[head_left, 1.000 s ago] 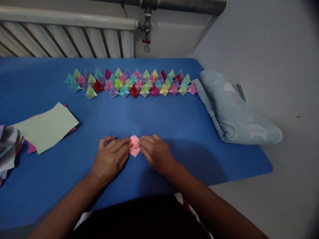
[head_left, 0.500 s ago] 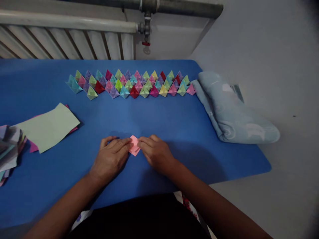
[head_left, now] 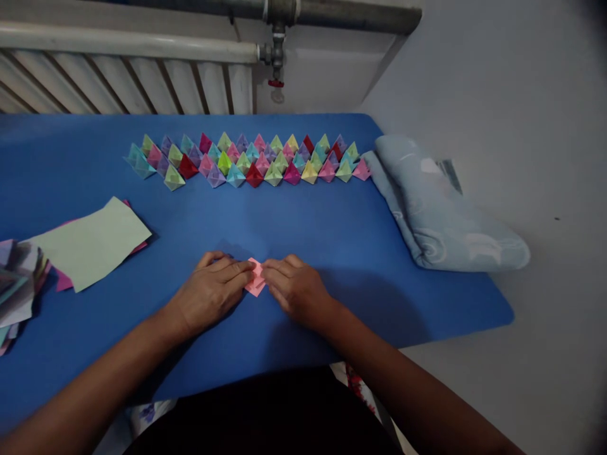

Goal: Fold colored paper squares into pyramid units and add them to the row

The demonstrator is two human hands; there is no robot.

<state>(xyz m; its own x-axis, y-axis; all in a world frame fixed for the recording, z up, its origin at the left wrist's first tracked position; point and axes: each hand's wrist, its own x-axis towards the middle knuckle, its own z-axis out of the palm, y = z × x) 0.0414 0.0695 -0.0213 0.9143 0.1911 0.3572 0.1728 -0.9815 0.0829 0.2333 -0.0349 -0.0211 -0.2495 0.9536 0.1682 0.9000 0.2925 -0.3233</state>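
A small pink folded paper [head_left: 255, 287] lies on the blue tabletop [head_left: 265, 221] in front of me, its point facing me. My left hand [head_left: 215, 291] has its fingertips pressed on the paper's left side and upper part. From the right, my right hand [head_left: 298, 291] has its fingers closed together on the paper's right edge. Both hands rest low on the table. The fingers hide the paper's sides, and the thumbs are mostly out of sight.
Rows of colourful folded paper pieces [head_left: 253, 175] stand toward the back. To the left lie pale green sheets [head_left: 99, 237] over pink ones, beside a paper pile [head_left: 19, 284]. A folded light-blue cloth [head_left: 441, 215] lies at the right by the wall. A radiator [head_left: 142, 82] stands behind.
My left hand has shifted slightly right, its fingers reaching further over the pink paper. My right hand stays at its edge. The view has moved very slightly.
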